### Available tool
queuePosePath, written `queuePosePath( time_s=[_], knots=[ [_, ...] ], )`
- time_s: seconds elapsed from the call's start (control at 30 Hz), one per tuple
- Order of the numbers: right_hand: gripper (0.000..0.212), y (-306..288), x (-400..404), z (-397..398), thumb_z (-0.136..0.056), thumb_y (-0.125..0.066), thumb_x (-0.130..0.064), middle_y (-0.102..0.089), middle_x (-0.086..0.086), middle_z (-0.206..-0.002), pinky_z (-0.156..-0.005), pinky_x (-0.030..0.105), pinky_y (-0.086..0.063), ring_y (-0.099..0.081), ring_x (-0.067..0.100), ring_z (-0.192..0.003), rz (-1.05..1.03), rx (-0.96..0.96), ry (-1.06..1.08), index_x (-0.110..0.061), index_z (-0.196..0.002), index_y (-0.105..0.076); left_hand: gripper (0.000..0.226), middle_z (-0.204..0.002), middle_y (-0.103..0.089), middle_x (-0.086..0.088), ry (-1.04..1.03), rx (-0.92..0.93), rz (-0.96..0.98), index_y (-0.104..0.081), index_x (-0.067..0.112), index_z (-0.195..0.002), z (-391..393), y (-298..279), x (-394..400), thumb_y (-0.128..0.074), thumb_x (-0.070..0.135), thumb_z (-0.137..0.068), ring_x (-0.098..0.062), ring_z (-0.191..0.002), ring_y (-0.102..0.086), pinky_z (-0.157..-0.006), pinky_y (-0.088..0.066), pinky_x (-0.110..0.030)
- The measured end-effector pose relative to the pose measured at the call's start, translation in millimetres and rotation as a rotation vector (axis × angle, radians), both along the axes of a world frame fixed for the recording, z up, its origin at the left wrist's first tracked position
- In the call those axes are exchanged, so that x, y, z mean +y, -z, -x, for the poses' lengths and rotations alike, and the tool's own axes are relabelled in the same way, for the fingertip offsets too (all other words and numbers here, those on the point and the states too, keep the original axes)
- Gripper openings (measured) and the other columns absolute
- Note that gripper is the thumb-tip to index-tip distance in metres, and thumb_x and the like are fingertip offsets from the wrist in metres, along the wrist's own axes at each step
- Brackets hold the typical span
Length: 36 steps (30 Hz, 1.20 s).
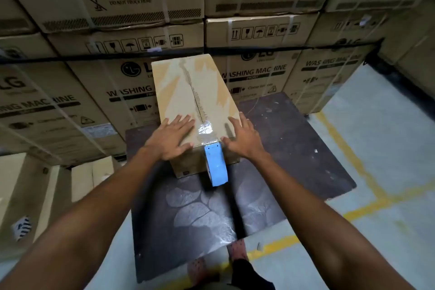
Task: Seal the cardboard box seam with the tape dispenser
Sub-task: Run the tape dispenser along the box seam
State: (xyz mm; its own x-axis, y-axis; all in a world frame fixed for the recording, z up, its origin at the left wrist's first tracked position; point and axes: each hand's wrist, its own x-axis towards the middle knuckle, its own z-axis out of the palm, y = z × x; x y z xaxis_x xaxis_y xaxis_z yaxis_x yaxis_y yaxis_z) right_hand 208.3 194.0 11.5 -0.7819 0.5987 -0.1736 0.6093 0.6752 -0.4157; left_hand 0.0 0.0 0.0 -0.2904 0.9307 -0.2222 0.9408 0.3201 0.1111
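A tall cardboard box (pixel 179 92) lies on a dark table (pixel 282 139), its top seam (pixel 196 101) torn and rough along the middle. Clear tape (pixel 206 130) covers the near end of the seam. A blue tape dispenser (pixel 216 164) hangs over the box's near edge, held only by the tape. My left hand (pixel 173 136) lies flat on the box top, left of the seam, fingers spread. My right hand (pixel 243 136) rests flat on the near right corner, thumb close to the dispenser. Neither hand holds anything.
Stacked washing machine cartons (pixel 98 92) form a wall behind and to the left. Crumpled clear plastic (pixel 202 214) lies on the table's near part. Grey floor with yellow lines (pixel 353 162) is at the right. Smaller boxes (pixel 91 176) stand low on the left.
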Motion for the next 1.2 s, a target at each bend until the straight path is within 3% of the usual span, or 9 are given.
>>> queuePosePath(
  time_s=[0.2, 0.33, 0.5, 0.67, 0.87, 1.0, 1.07, 1.2],
  knots=[
    [0.083, 31.5, -33.4, -23.4, -0.087, -0.067, -0.055, -0.018, 0.013, -0.173, -0.119, 0.061, -0.033, -0.022, 0.038, -0.158, -0.003, 0.104, 0.157, -0.025, -0.157, -0.036, 0.093, -0.184, -0.002, 0.001, 0.085, -0.043, 0.018, -0.005, 0.034, -0.174, -9.5, 13.3, -1.8, -0.011, 0.079, -0.093, -0.028, -0.17, -0.005, -0.135, -0.006, -0.057],
    [0.064, 49.4, -60.1, -32.3, -0.084, -0.073, -0.055, -0.048, 0.011, -0.137, -0.102, 0.053, -0.044, -0.049, 0.037, -0.128, -0.007, 0.147, 0.273, -0.018, -0.129, -0.048, 0.088, -0.183, 0.001, 0.006, 0.099, -0.072, 0.047, -0.004, 0.04, -0.173, -8.4, 18.0, -1.1, -0.017, 0.079, -0.095, -0.027, -0.17, -0.003, -0.135, -0.004, -0.058],
    [0.048, 75.9, -70.2, -27.4, -0.085, -0.077, -0.049, -0.061, 0.002, -0.116, -0.087, 0.041, -0.052, -0.061, 0.027, -0.108, 0.34, 0.269, 0.323, -0.021, -0.112, -0.048, 0.085, -0.182, 0.003, 0.008, 0.115, -0.087, 0.057, 0.0, 0.043, -0.172, -3.1, 20.9, 3.4, -0.022, 0.077, -0.097, -0.027, -0.17, -0.002, -0.135, -0.002, -0.058],
    [0.039, 82.7, -74.4, -22.9, -0.095, -0.074, -0.035, -0.061, -0.001, -0.104, -0.067, 0.023, -0.044, -0.057, 0.011, -0.088, 0.603, 0.357, 0.416, -0.011, -0.117, -0.053, 0.082, -0.182, 0.005, 0.009, 0.143, -0.07, 0.073, 0.004, 0.042, -0.172, 1.2, 24.6, 9.6, -0.027, 0.072, -0.103, -0.029, -0.17, -0.002, -0.135, -0.002, -0.059],
    [0.03, 89.9, -78.0, -21.8, -0.102, -0.065, -0.033, -0.064, -0.002, -0.106, -0.071, 0.028, -0.049, -0.061, 0.01, -0.088, 0.738, 0.446, 0.466, -0.02, -0.126, -0.052, 0.082, -0.18, 0.011, 0.011, 0.167, -0.033, 0.077, 0.005, 0.037, -0.173, 2.2, 28.2, 13.4, -0.031, 0.068, -0.106, -0.029, -0.17, -0.002, -0.133, -0.004, -0.063],
    [0.031, 94.0, -82.4, -19.6, -0.107, -0.056, -0.03, -0.063, 0.002, -0.122, -0.082, 0.03, -0.053, -0.066, 0.018, -0.103, 0.732, 0.487, 0.386, -0.019, -0.134, -0.045, 0.083, -0.178, 0.011, 0.018, 0.187, -0.038, 0.117, 0.006, 0.035, -0.173, 2.4, 27.9, 19.7, -0.036, 0.066, -0.108, -0.027, -0.17, -0.001, -0.13, -0.006, -0.074],
    [0.036, 93.9, -84.2, -19.4, -0.108, -0.054, -0.035, -0.062, 0.002, -0.128, -0.082, 0.026, -0.052, -0.065, 0.017, -0.108, 0.723, 0.477, 0.343, -0.017, -0.138, -0.042, 0.082, -0.178, 0.01, 0.019, 0.193, -0.044, 0.135, 0.007, 0.037, -0.172, 3.2, 26.5, 22.9, -0.036, 0.065, -0.109, -0.026, -0.17, 0.001, -0.128, -0.006, -0.077],
    [0.054, 92.6, -85.3, -19.2, -0.099, -0.064, -0.053, -0.063, -0.004, -0.129, -0.089, 0.032, -0.054, -0.065, 0.018, -0.116, 0.652, 0.437, 0.3, -0.023, -0.137, -0.041, 0.08, -0.177, 0.01, 0.021, 0.216, -0.051, 0.118, 0.008, 0.039, -0.171, 7.0, 27.1, 23.4, -0.026, 0.071, -0.106, -0.025, -0.17, 0.001, -0.128, -0.006, -0.078]
  ],
)
